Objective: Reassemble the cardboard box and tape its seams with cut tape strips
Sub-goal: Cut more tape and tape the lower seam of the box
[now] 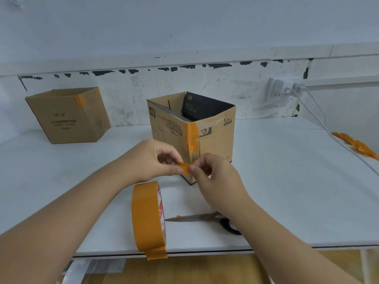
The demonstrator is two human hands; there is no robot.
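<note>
Nearest, at six o'clock, an orange roll of packing tape stands on edge on the white worktop, with grey-bladed, black-handled scissors lying just to its right. Above it, the left hand and right hand pinch a short orange tape strip between their fingers, against the near corner of the open brown cardboard box at twelve o'clock. Another brown carton sits at ten o'clock.
</note>
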